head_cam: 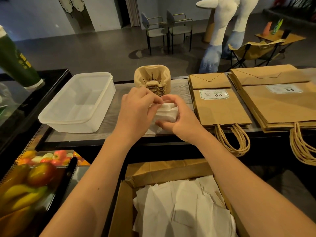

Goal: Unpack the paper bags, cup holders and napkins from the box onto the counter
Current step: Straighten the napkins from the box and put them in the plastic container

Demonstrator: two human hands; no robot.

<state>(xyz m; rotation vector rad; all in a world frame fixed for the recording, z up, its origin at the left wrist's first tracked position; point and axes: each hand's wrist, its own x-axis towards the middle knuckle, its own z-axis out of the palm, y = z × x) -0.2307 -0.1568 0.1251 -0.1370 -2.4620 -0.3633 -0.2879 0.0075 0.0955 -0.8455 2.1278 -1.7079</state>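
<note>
A dim café floor with two empty armchairs (168, 29) is seen beyond a grey wood-grain bench (118, 93), on which the unpacked goods are laid out. A wad of white napkins (166, 112) is held just above the bench surface, near its front edge, between both hands: the left hand (136, 110) is curled over the top left of the wad with fingertips pinching its upper edge, and the right hand (181, 117) is wrapped round the right side with the thumb tucked beneath. The stack of pulp cup holders (153, 80) stands just behind the hands.

The wad appears loose and crumpled, so sheets could be shed or fanned out if the grip is released unevenly; being close to the front edge, stray sheets could slide off and fall back toward the cardboard box (171, 170) below. The holder stack could also be nudged by the left knuckles (it is very near).

Counted: one holder stack, two piles of kraft paper bags (220, 106) (280, 103) to the right, one clear plastic tub (77, 101) to the left, one box, in which more napkins (183, 207) are still left, so the task is judged unfinished.
</note>
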